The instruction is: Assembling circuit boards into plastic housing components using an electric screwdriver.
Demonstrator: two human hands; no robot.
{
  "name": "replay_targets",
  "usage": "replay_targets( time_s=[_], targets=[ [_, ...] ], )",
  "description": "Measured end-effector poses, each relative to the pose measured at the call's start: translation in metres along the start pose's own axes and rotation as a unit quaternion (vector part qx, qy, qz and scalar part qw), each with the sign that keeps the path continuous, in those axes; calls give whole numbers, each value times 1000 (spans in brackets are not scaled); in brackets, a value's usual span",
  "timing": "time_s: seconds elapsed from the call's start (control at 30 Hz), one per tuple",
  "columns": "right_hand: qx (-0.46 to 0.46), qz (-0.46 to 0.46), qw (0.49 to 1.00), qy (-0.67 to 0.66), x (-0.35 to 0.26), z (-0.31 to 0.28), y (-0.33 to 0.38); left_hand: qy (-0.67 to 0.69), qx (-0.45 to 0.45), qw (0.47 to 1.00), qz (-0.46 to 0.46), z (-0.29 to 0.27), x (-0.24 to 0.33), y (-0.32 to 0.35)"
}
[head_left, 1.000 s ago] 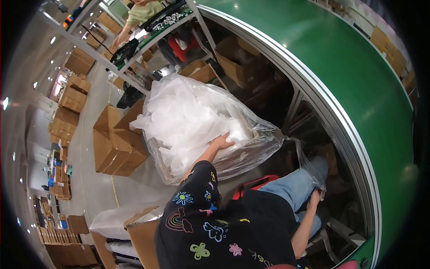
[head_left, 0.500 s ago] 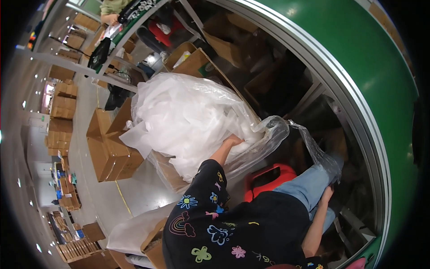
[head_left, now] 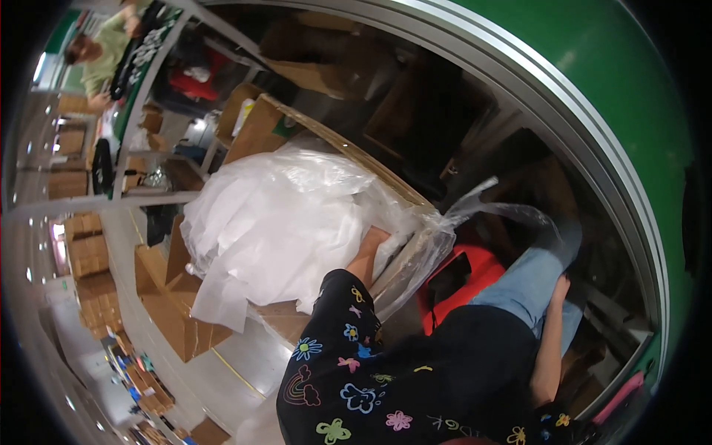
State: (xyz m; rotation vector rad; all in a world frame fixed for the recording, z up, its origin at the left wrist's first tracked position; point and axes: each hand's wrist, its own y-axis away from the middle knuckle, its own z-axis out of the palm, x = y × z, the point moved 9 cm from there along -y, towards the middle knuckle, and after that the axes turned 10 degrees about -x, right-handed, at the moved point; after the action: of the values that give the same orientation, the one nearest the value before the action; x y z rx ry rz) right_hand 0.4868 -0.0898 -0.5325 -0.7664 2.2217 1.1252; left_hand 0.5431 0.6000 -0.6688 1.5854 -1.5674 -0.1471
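Bright, even indoor light, glare on white plastic, strong fisheye bending, dark rim, slight blur.

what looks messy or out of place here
The heap of white plastic sheeting overflows its cardboard box, spilling over the near edge toward the floor. The left hand is pressed into the heap. A clear plastic strip trails loose toward the right hand.

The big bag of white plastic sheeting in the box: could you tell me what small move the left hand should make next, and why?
Probably press the heap further down. The left hand is sunk in the white plastic sheeting, which bulges above the cardboard box, and the clear bag hangs loose over its edge. The right hand rests by the knee.
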Motion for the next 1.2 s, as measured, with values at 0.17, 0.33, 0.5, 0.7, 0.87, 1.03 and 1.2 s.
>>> replay_targets(
  time_s=[0.17,0.33,0.5,0.7,0.87,1.03,1.2],
  targets=[
    [57,30,994,85,-6,15,6,-88,-9,996,-2,0,-19,6],
    [93,22,994,56,-44,-8,66,-77,-53,990,105,37,8,147],
    [151,55,986,42,-22,-17,133,-70,-125,934,328,28,99,152],
    [137,88,986,-29,-78,25,208,-148,-343,702,606,-17,207,71],
    [217,85,966,-111,-79,-47,274,-213,-528,476,670,-46,325,39],
    [230,-9,947,-224,-47,-94,328,-246,-657,343,625,-81,411,40],
    [391,-113,852,-329,-28,-133,382,-244,-740,306,546,-138,472,79]
  ],
)
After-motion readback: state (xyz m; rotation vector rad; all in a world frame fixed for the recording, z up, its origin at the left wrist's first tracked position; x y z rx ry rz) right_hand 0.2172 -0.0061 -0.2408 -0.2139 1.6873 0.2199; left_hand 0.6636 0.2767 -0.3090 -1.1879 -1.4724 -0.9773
